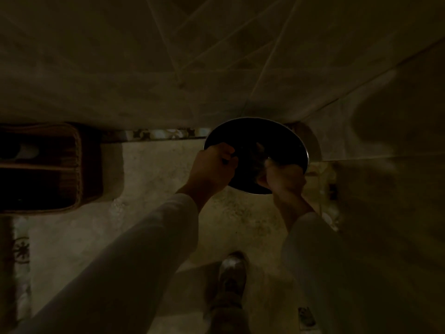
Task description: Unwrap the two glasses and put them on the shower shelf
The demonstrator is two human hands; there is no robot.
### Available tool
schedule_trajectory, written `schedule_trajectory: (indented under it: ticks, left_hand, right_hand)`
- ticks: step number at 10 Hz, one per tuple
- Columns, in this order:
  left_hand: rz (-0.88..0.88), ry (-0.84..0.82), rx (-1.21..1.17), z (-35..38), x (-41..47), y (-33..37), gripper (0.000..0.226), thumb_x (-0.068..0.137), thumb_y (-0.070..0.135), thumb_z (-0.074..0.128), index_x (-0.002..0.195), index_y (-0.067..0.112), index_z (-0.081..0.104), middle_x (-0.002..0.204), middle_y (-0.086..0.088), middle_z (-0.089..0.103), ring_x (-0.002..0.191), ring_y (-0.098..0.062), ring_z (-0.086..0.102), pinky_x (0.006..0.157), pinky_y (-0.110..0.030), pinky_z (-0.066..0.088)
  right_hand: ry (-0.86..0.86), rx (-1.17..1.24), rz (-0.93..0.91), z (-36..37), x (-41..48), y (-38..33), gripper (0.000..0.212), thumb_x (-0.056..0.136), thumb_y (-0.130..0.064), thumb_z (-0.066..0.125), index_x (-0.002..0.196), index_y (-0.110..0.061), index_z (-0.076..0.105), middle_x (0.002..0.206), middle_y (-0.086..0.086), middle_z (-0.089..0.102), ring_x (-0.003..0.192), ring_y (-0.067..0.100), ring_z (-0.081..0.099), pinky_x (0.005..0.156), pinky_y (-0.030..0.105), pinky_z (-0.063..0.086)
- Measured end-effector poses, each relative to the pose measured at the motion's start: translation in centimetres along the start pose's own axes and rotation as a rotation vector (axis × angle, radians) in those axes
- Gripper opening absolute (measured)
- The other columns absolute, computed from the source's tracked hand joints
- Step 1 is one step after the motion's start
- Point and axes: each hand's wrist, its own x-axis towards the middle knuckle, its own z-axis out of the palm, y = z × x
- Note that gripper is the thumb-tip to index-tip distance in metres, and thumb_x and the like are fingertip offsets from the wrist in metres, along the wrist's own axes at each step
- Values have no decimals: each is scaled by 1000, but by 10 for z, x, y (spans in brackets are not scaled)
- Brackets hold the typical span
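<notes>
Both hands, left (214,162) and right (283,175), curl over a dark round bin (284,138) (possibly gripping wrapping; too dim).

Woven wicker basket (72,169); metal-rimmed bin (304,150)

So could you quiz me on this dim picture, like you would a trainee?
1. True or false: both hands are over the round bin.
2. Where is the wicker basket: left or right of the bin?
3. What shows on the floor between the sleeves?

Key:
1. True: left hand and right hand are over it.
2. Left.
3. A shoe.
</notes>
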Motion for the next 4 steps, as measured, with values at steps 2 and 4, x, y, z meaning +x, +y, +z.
schedule_trajectory:
  ticks: [2, 4]
  left_hand:
    - [2, 28, 107, 4, 19, -19, 26, 96, 23, 63, 118, 12, 71, 128, -7, 68, 118, -26, 61, 93, -24, 45]
    - [-24, 29, 106, -6, 1, -19, 19, 95, 18, 61, 108, 13, 74, 118, -7, 72, 108, -26, 67, 87, -24, 48]
  right_hand:
    - [-60, 16, 37, 36, 30, 1, 53, 98, -38, 68, 135, -1, 61, 124, 17, 68, 108, 37, 70, 83, 47, 64]
    - [-158, 216, 136, 23, 5, 3, 37, 109, -19, 48, 139, 3, 53, 107, 16, 68, 90, 29, 70, 67, 36, 57]
